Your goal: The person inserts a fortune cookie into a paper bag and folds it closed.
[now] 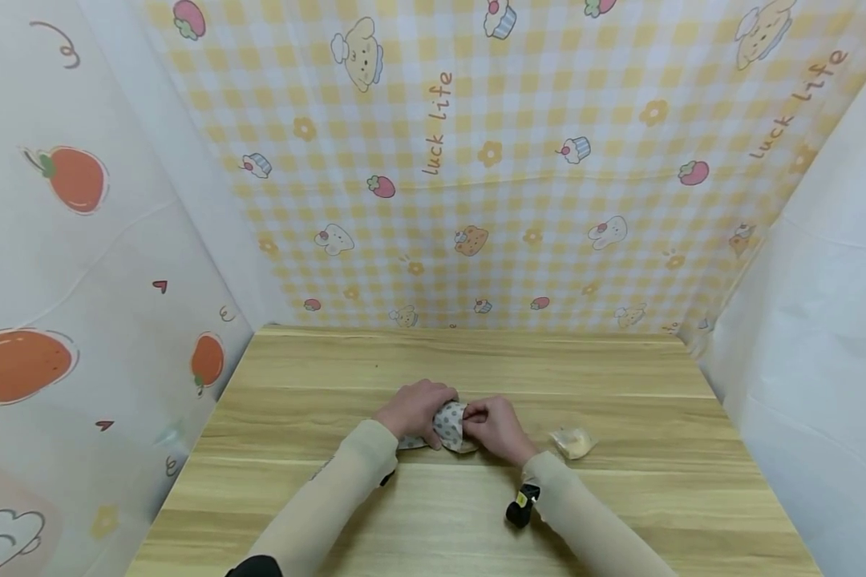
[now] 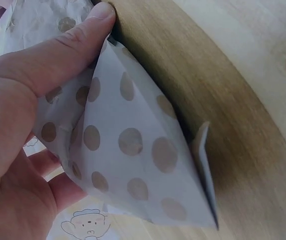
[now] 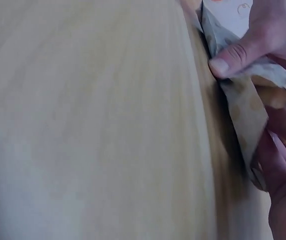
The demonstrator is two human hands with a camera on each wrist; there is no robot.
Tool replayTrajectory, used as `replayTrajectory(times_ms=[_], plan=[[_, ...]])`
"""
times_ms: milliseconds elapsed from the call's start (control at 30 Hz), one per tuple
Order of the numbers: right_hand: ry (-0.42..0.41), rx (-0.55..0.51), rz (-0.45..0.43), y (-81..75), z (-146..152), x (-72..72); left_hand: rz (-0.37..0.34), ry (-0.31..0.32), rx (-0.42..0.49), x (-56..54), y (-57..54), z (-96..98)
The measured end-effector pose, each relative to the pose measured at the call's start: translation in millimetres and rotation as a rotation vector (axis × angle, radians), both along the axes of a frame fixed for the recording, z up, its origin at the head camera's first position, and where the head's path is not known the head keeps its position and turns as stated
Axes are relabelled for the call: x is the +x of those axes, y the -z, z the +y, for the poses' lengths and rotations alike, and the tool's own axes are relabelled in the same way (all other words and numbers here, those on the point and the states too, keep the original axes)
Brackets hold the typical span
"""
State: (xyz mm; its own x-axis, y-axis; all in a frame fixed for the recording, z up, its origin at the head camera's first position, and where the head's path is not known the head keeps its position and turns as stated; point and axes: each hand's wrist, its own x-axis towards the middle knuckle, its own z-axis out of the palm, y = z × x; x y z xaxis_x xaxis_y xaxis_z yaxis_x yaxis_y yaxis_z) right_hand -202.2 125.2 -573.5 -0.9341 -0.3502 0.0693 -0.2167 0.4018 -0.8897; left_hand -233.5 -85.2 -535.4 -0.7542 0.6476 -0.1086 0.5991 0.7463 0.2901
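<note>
A white paper bag (image 1: 449,425) with grey-brown polka dots lies low over the table, between both hands. My left hand (image 1: 417,410) grips its middle, the thumb across the dotted paper (image 2: 130,142) and the other fingers round the far side. Towards the left, the bag's end flares into a flat, pointed corner in the left wrist view. At the opposite end, my right hand (image 1: 498,430) pinches the paper edge with curled fingers. The bag (image 3: 245,107) gapes there, and something brown (image 3: 274,96) shows inside, partly hidden by the fingers.
A small clear packet (image 1: 573,442) with pale yellow contents lies on the wooden table (image 1: 317,361), right of my right hand. A yellow checked cloth (image 1: 433,200) hangs behind the table, with white printed sheets (image 1: 115,264) at the left and a white sheet (image 1: 808,304) at the right.
</note>
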Motion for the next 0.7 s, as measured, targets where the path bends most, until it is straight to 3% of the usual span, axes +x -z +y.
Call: replayTrajectory(times_ms=[333, 700], plan=[[0.136, 0.056, 0.048, 1.8, -7.6, 5.6, 0.007, 0.0, -0.007, 2.3, -2.3, 0.4], [0.188, 0.011, -0.042, 3.4, -8.8, 8.9, -0.011, 0.008, -0.001, 4.7, -1.8, 2.2]])
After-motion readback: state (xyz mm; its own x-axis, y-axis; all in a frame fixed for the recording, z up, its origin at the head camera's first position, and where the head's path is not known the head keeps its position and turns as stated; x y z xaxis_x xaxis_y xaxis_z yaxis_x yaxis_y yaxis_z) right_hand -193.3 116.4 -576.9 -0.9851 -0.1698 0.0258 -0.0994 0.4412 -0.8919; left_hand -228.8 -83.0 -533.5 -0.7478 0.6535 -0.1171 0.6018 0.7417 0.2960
